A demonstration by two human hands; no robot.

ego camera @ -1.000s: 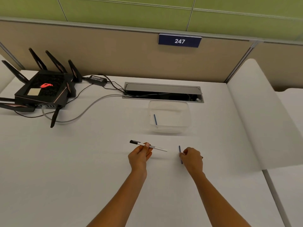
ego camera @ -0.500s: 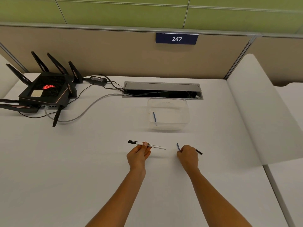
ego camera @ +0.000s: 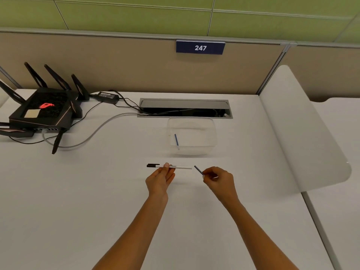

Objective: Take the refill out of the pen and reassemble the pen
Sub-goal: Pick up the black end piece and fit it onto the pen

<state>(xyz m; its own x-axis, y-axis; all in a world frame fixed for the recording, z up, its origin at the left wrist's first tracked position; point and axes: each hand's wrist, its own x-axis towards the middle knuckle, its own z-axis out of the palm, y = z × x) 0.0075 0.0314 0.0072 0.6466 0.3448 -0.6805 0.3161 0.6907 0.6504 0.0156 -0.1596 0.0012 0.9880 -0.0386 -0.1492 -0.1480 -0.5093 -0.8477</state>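
My left hand (ego camera: pixel 160 179) pinches a white pen barrel (ego camera: pixel 182 167) with a black cap end at its left, held level just above the white desk. My right hand (ego camera: pixel 219 179) grips a thin blue refill (ego camera: pixel 198 170) whose free end points up-left toward the barrel's open right end, a small gap apart. A pale tip shows between the right fingers. A clear plastic container (ego camera: pixel 211 133) stands behind the hands with another blue refill (ego camera: pixel 176 140) lying inside it.
A black router (ego camera: pixel 41 112) with antennas sits at far left, its power brick (ego camera: pixel 108 96) and cables running to a cable hatch (ego camera: pixel 185 108) at the back. A white divider panel (ego camera: pixel 298 129) borders the right side.
My right hand has lifted off the desk and turned, bringing the blue refill's end up toward the barrel. The left hand holds the barrel nearly still.
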